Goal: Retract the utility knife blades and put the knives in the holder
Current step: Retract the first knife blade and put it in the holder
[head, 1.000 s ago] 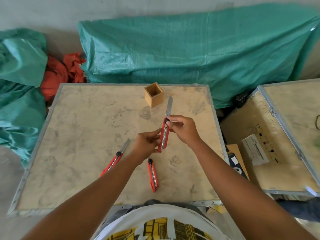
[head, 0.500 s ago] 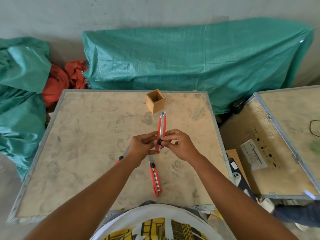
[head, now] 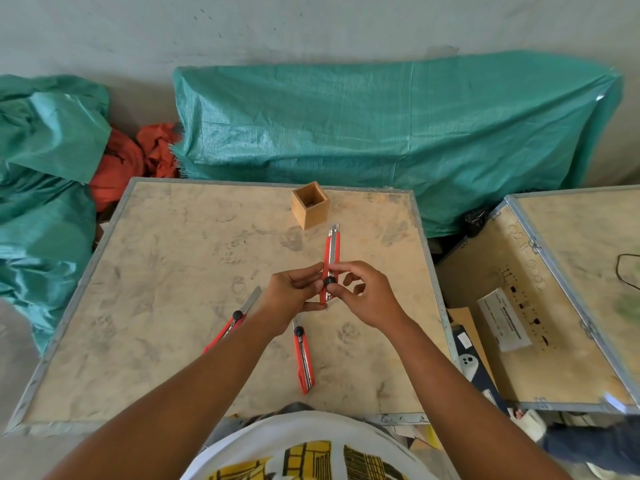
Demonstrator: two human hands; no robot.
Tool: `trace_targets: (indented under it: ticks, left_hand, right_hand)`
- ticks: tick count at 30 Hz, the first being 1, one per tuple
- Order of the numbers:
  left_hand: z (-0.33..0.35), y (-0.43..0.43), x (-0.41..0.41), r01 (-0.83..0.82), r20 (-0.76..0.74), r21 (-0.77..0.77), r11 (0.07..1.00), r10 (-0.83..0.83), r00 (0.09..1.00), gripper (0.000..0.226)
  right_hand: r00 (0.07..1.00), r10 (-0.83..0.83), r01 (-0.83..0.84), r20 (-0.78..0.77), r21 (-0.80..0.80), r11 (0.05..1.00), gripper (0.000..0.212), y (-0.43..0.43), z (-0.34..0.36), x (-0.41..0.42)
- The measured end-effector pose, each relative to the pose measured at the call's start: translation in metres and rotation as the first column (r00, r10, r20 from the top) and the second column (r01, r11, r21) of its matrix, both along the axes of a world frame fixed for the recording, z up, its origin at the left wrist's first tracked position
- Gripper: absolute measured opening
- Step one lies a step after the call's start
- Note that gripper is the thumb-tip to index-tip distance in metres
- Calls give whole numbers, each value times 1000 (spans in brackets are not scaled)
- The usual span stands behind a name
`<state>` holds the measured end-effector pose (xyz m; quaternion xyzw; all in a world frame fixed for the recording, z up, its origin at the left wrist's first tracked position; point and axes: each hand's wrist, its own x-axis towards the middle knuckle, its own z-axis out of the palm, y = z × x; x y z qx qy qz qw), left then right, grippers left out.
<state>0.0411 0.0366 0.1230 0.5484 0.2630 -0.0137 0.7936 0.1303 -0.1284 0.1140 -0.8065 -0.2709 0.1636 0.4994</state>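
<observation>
Closest to the person, two more red plastic utility knives are lying flat on the scuffed plywood desk [head: 166,306]. One red knife [head: 304,358] sits near the front edge, its blade end tucked under the left wrist so I can't tell how far it's out. The other red knife [head: 230,323], off to the left, has a long bare blade clearly sticking out toward the far side.

Just past those, both hands are up off the desk working on a third red utility knife with a black lock knob [head: 330,268]. The left hand [head: 294,292] is clamped round the lower part of the handle, and the right hand [head: 367,296] has thumb and fingertip pinching the knob. Only a tiny bit of metal shows at the tip, so the blade looks pretty much retracted.

Further back, near the far edge, is the small square wooden holder [head: 310,205], which looks empty.

What could go wrong: if the knob isn't tightened, the blade could slide back out when the knife gets dropped tip-down into the holder. And reaching for the left knife with that exposed blade is an easy way to nick a finger.
</observation>
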Motion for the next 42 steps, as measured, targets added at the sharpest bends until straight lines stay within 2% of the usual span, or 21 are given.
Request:
trace_targets:
  ticks: [4, 6, 10, 13, 16, 19, 24, 29, 33, 35, 38, 40, 42]
  left_hand:
    - [0, -12, 1, -3, -3, 2, 1000, 3, 1000, 37]
    - [-1, -17, 2, 0, -11, 20, 1000, 1, 1000, 37]
    - [0, -25, 3, -5, -13, 20, 1000, 5, 1000, 37]
    - [2, -29, 5, -12, -21, 30, 999, 13, 1000, 38]
    - [1, -30, 8, -35, -24, 54, 998, 36, 999, 38]
    - [-1, -27, 11, -52, -33, 72, 996, 55, 998, 38]
    - [-5, -12, 20, -59, -76, 90, 994, 66, 995, 37]
    - [-4, 14, 52, -73, -56, 105, 992, 80, 995, 36]
    - [3, 46, 98, -70, -39, 145, 987, 76, 996, 35]
    - [6, 64, 126, -69, -51, 206, 976, 81, 995, 34]
    - [1, 94, 163, -106, -76, 415, 904, 151, 986, 37]
    - [-10, 114, 184, -55, -70, 608, 792, 122, 990, 53]
    - [-24, 130, 203, 77, -142, 761, 644, 50, 989, 75]
  right_hand:
    - [999, -38, 38, -7, 10, 999, 21, -10, 1, 2]
    - [999, -49, 49, -10, 14, 999, 25, -14, 1, 4]
    - [999, 29, -29, -20, -5, 1000, 29, -23, 2, 10]
    - [1000, -11, 12, -29, 19, 1000, 21, -24, -2, 12]
    - [998, -58, 59, -36, 34, 998, 24, -17, -4, 12]
    - [995, -53, 59, -85, 60, 997, 18, -10, -5, 20]
    - [997, 39, -36, -65, 42, 998, 36, 4, -1, 50]
    - [988, 56, -50, -143, 39, 998, 36, 36, 4, 90]
    - [993, 55, -49, -102, 63, 997, 39, 70, 10, 135]
    - [998, 32, -27, -63, 66, 997, 39, 86, 8, 162]
    - [999, -51, 51, 9, 47, 998, 36, 111, 0, 199]
    - [991, -106, 104, 76, 35, 994, 34, 128, -8, 218]
    - [977, -137, 134, 167, 25, 991, 33, 144, -16, 231]
